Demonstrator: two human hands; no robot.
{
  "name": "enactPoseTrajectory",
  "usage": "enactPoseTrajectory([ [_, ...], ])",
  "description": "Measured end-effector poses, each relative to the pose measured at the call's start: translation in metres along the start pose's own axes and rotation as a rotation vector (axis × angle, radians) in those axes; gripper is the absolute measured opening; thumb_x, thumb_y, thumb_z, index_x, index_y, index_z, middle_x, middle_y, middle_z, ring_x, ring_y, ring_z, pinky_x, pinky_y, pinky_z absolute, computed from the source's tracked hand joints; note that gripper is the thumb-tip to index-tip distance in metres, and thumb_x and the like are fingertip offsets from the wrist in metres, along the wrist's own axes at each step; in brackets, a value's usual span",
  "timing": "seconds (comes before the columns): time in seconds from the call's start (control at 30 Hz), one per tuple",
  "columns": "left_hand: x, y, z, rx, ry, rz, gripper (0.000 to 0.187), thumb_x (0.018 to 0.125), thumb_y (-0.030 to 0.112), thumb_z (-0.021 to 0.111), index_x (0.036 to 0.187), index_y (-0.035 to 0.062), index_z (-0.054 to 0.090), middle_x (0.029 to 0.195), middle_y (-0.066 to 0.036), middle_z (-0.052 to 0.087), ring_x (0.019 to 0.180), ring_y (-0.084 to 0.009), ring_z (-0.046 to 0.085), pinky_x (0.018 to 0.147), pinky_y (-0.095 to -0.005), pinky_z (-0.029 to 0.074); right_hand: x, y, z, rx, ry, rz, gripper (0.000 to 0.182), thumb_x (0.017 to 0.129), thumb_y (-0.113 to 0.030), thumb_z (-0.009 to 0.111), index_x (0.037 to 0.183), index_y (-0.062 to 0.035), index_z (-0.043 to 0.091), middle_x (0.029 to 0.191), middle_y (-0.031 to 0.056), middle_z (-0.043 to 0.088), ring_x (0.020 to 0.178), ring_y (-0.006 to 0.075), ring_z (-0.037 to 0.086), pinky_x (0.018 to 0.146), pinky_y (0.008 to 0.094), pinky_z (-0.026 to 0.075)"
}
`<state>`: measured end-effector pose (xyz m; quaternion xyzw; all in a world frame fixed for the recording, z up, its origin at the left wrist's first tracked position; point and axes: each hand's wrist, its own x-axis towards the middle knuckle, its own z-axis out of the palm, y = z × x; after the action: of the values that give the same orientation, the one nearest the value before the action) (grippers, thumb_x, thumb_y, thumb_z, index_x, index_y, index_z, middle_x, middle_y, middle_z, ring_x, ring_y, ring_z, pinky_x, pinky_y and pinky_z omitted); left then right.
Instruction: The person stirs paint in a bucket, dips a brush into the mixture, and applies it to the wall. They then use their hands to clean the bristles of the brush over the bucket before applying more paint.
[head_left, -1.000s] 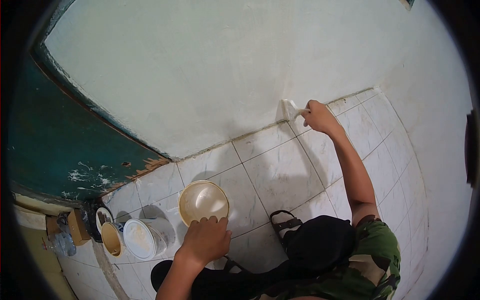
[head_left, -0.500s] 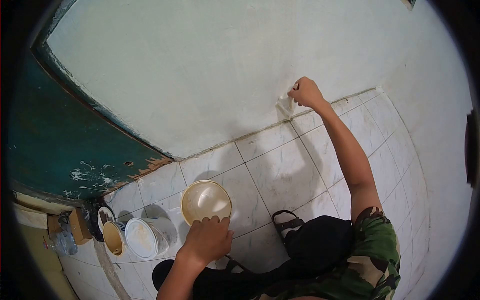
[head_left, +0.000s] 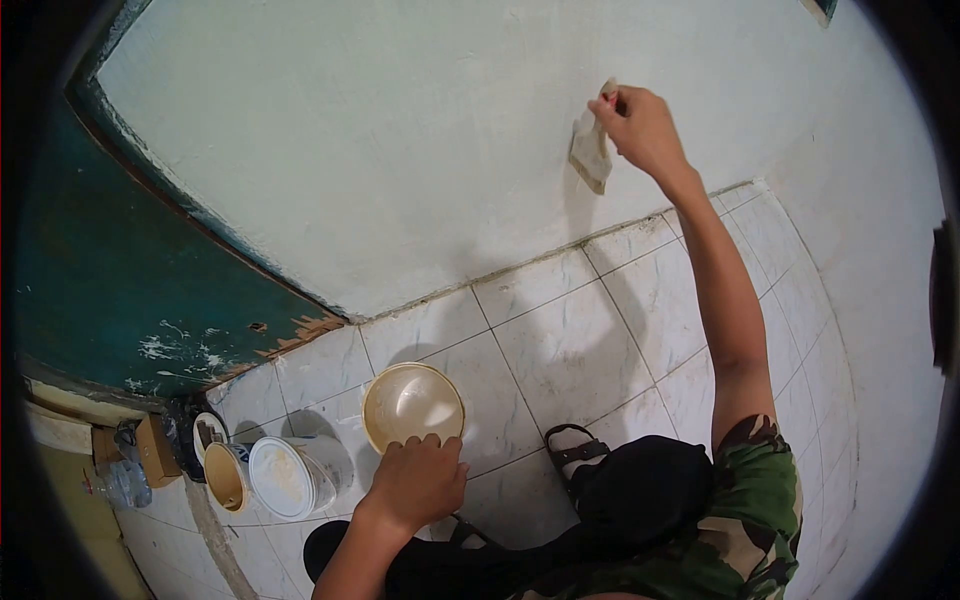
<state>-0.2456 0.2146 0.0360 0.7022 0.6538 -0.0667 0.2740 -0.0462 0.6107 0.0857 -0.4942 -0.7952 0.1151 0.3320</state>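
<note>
My right hand (head_left: 645,130) is closed around the handle of a wide paintbrush (head_left: 591,158). A bit of red shows near the grip. The brush's pale, coated bristles point down against or very close to the whitish wall (head_left: 400,150), above the floor line; whether they touch is hard to tell. Low in front of me, my left hand (head_left: 415,482) grips the near rim of a cream bucket (head_left: 378,402). Pale liquid lies inside it. My left fingers curl over the rim, and the thumb is only partly visible.
A lidded white tub (head_left: 285,478) and a smaller open yellowish bucket (head_left: 228,478) stand on the tiled floor to the left. Behind them are a cardboard box (head_left: 158,449) and a clear plastic bottle (head_left: 127,484). A paint-splashed green door (head_left: 130,270) borders the wall.
My right hand has moved up the wall with the paintbrush, away from the floor edge. My left hand stays on the bucket rim.
</note>
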Motion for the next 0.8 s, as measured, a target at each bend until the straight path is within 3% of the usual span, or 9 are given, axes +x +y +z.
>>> enactPoseTrajectory([
  [0.07,0.000,0.001,0.000,0.001,-0.008,-0.006,0.026,0.091,0.025,0.055,0.097,0.0008,0.061,0.083,-0.022,0.066,0.078,-0.0405,0.065,0.073,-0.0490,0.052,-0.012,-0.009,-0.018,0.141,0.195,-0.098,0.029,0.086,-0.028,0.064,0.082,0.0011,0.064,0.067,0.0163,0.063,0.062,0.0291,0.062,0.064,0.0386,0.049],
  [0.1,0.000,0.001,-0.001,0.003,-0.015,-0.014,0.026,0.091,0.025,0.055,0.098,0.0011,0.061,0.084,-0.022,0.066,0.079,-0.0405,0.065,0.074,-0.0490,0.052,-0.025,-0.021,-0.031,0.218,0.202,-0.027,0.028,0.087,-0.024,0.062,0.077,0.0019,0.061,0.061,0.0116,0.060,0.051,0.0186,0.058,0.053,0.0328,0.047],
  [0.2,-0.001,0.002,-0.001,0.003,-0.011,-0.027,0.026,0.092,0.025,0.055,0.099,0.0015,0.061,0.086,-0.022,0.066,0.081,-0.0404,0.065,0.076,-0.0495,0.051,-0.052,-0.004,-0.038,0.460,0.095,0.133,0.027,0.087,-0.021,0.059,0.070,-0.0002,0.057,0.057,0.0073,0.058,0.044,0.0118,0.054,0.042,0.0278,0.043],
  [0.33,-0.002,0.001,0.000,-0.001,-0.032,-0.030,0.026,0.092,0.026,0.055,0.099,0.0018,0.061,0.087,-0.021,0.065,0.081,-0.0407,0.065,0.077,-0.0500,0.051,-0.097,0.074,0.014,0.715,-0.366,0.598,0.026,0.091,-0.022,0.052,0.079,0.0001,0.057,0.065,0.0105,0.061,0.048,0.0198,0.064,0.037,0.0270,0.041],
  [0.4,-0.001,0.001,0.001,-0.018,-0.028,-0.031,0.026,0.092,0.026,0.055,0.099,0.0015,0.060,0.087,-0.021,0.065,0.081,-0.0412,0.065,0.077,-0.0503,0.051,-0.128,0.115,0.050,0.787,-0.532,0.825,0.022,0.090,-0.016,0.047,0.078,-0.0004,0.057,0.070,0.0148,0.064,0.056,0.0229,0.069,0.041,0.0292,0.047],
  [0.47,0.000,0.002,0.000,-0.019,-0.030,-0.033,0.026,0.092,0.025,0.055,0.099,0.0014,0.060,0.086,-0.021,0.065,0.081,-0.0415,0.065,0.077,-0.0502,0.051,-0.157,0.121,0.064,0.883,-0.607,1.037,0.021,0.096,-0.020,0.044,0.087,-0.0044,0.055,0.077,0.0109,0.063,0.074,0.0230,0.072,0.047,0.0295,0.049],
  [0.57,0.002,0.003,0.000,-0.019,-0.059,-0.039,0.025,0.092,0.025,0.055,0.099,0.0012,0.060,0.086,-0.022,0.065,0.081,-0.0417,0.064,0.076,-0.0500,0.051,-0.172,0.122,0.079,0.967,-0.635,1.152,0.022,0.097,-0.017,0.041,0.087,-0.0031,0.055,0.078,0.0074,0.061,0.072,0.0202,0.070,0.049,0.0283,0.049],
  [0.73,0.005,0.002,0.001,-0.032,-0.059,-0.038,0.026,0.092,0.025,0.056,0.099,0.0010,0.060,0.087,-0.022,0.065,0.082,-0.0412,0.064,0.076,-0.0496,0.050,-0.154,0.150,0.112,1.267,-0.761,1.302,0.013,0.094,-0.008,0.039,0.094,-0.0047,0.052,0.073,0.0018,0.053,0.047,0.0090,0.044,0.042,0.0235,0.040],
  [0.8,0.005,0.004,0.001,-0.025,-0.058,-0.037,0.026,0.092,0.026,0.055,0.099,0.0009,0.060,0.088,-0.022,0.064,0.083,-0.0407,0.064,0.077,-0.0494,0.050,-0.142,0.150,0.113,1.302,-0.756,1.217,0.014,0.094,-0.008,0.038,0.094,-0.0043,0.051,0.071,0.0010,0.051,0.047,0.0076,0.040,0.040,0.0227,0.036],
])
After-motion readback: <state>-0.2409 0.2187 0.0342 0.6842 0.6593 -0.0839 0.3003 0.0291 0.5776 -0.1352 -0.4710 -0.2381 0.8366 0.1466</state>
